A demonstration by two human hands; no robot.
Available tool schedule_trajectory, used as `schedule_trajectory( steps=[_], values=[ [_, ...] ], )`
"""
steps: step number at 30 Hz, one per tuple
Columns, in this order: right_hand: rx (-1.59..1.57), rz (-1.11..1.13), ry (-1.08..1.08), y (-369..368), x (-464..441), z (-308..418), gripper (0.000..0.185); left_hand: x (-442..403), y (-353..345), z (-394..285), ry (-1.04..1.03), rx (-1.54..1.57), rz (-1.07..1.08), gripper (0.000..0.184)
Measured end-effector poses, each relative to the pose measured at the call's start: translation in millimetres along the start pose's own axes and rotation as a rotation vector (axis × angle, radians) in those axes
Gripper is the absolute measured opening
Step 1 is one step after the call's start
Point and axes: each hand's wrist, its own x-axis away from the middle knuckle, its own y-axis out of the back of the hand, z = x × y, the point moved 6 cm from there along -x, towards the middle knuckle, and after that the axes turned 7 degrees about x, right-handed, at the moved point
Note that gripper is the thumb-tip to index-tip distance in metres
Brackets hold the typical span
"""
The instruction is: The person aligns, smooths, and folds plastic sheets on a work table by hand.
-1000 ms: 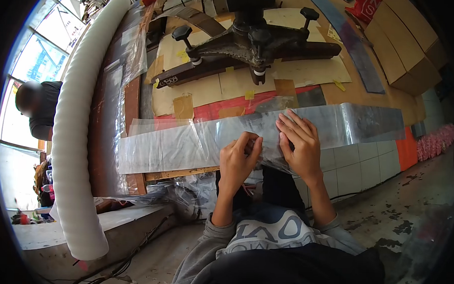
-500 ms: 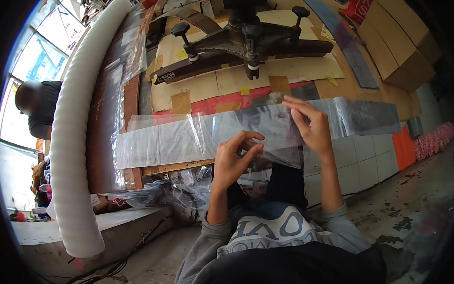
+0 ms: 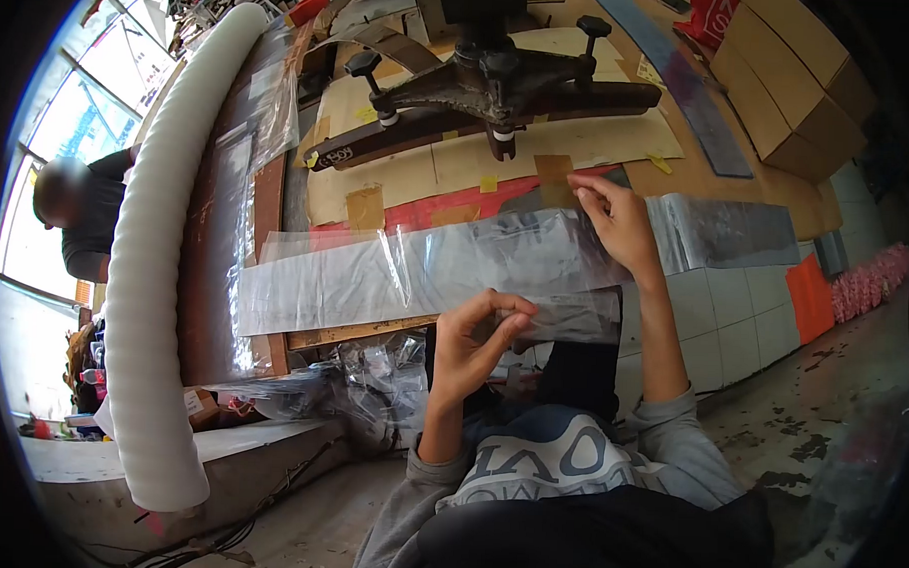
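Note:
My left hand (image 3: 473,340) is closed in a pinch on a clear plastic sheet (image 3: 578,318), which extends to the right above my lap. Over the table's near edge, my right hand (image 3: 619,225) also has thumb and fingertips pressed together. Whatever lies between those fingertips is too thin and transparent to make out. Long strips of clear plastic film (image 3: 334,285) lie flat beneath and beside both hands, running left to right. Just beyond them is a red strip (image 3: 331,239) with brown tape patches (image 3: 365,209).
A dark metal press head (image 3: 491,100) stands over the table's pale board (image 3: 408,187). A white foam roll (image 3: 149,293) runs along the left side. Cardboard boxes (image 3: 787,85) sit at the back right. Another person (image 3: 87,211) is at far left.
My left hand has moved slightly down, and the plastic sheet beside it now hangs lower, apart from the strip. My right hand has shifted slightly up and left, its fingertips coming together.

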Motion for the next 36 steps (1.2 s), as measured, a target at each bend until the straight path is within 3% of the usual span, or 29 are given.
schedule_trajectory(
  steps=[4,7,10,13,19,25,31,36],
  values=[
    [0.136,-0.022,0.163,0.2,-35.1,9.8,0.025,9.8,-6.6,-3.7,-0.076,-0.198,0.123,0.006],
    [0.435,-0.036,0.374,-8.7,-58.4,16.0,0.029,12.7,-10.1,-0.3,-0.147,-0.304,0.208,0.009],
    [0.517,0.107,0.317,-22.9,-65.1,11.4,0.033,13.6,-12.2,0.2,-0.149,-0.354,0.253,0.011],
    [0.521,0.113,0.347,-28.5,-68.0,9.1,0.036,12.9,-13.6,0.3,-0.154,-0.370,0.276,0.011],
    [0.582,0.289,0.176,-32.3,-73.7,0.5,0.039,11.6,-13.0,4.5,-0.141,-0.352,0.272,0.011],
    [0.528,0.218,0.306,-26.4,-68.1,0.7,0.040,12.0,-9.9,4.1,-0.125,-0.375,0.249,0.011],
    [0.452,0.442,0.057,-25.4,-77.0,-0.7,0.040,13.2,-8.1,6.3,-0.132,-0.388,0.247,0.012],
    [0.562,0.280,0.271,-28.6,-79.1,-7.9,0.038,13.3,-6.8,10.8,-0.095,-0.396,0.243,0.012]
  ],
)
